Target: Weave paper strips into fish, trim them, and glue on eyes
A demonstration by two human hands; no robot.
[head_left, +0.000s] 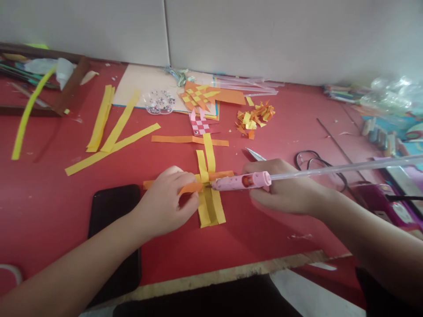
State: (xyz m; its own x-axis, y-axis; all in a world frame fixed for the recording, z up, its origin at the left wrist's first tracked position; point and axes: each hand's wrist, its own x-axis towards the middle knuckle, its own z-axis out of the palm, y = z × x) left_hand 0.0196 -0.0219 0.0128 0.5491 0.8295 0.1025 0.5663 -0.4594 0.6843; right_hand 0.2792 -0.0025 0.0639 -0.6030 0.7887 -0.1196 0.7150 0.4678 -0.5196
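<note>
My left hand (172, 200) pinches an orange paper strip (191, 188) between thumb and fingers, folding it back over crossed yellow paper strips (216, 207) that lie upright on the table. My right hand (280, 187) grips a pink glue gun (236, 181), its nozzle close to the yellow and orange crossing. A long clear glue stick (330, 170) runs out of its back end. Scissors (255, 155) lie partly under my right hand. Above the crossing lies a loose orange strip (172, 139).
A black phone (114, 204) lies beside my left forearm. Farther back are yellow strips (99, 119), a woven orange and yellow paper fish (198, 96), a pink checked one (199, 124), a dish of googly eyes (159, 102) and paper scraps (254, 118). A black cord (313, 154) curls at right.
</note>
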